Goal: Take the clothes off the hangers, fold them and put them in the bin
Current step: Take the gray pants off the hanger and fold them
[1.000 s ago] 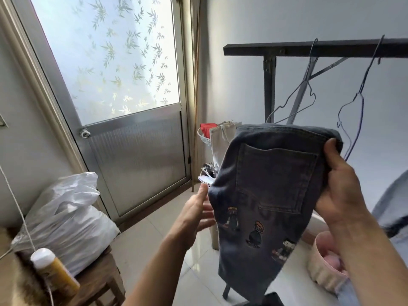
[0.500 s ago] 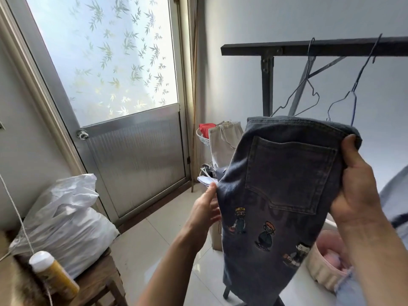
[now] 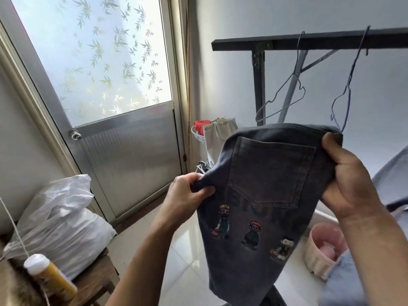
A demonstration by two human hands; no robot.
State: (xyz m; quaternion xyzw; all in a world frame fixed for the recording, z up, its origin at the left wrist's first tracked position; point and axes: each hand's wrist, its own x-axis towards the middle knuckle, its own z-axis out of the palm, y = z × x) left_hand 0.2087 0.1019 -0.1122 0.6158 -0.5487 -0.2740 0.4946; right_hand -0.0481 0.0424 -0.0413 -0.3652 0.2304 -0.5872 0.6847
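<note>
Dark grey jeans (image 3: 265, 195) with a back pocket and small cartoon figures hang in front of me, folded lengthwise. My right hand (image 3: 348, 177) grips their waistband corner at the upper right. My left hand (image 3: 187, 195) pinches the left edge of the jeans at the seat. Two bare wire hangers, a grey hanger (image 3: 284, 93) and a blue hanger (image 3: 344, 100), dangle from the black rack bar (image 3: 309, 40) behind. A pink bin (image 3: 320, 250) sits on the floor at the lower right, partly hidden by the jeans and my arm.
A frosted door (image 3: 110, 85) fills the left. A white sack (image 3: 55, 221) lies on a wooden stool (image 3: 95, 281) beside a yellow bottle (image 3: 50, 277). A canvas bag (image 3: 218, 138) and a wire basket with something red (image 3: 201, 127) stand by the wall. Light blue cloth (image 3: 393, 173) shows at right.
My left hand has gone from open beside the jeans to pinching their left edge. My right hand keeps its grip on the waistband.
</note>
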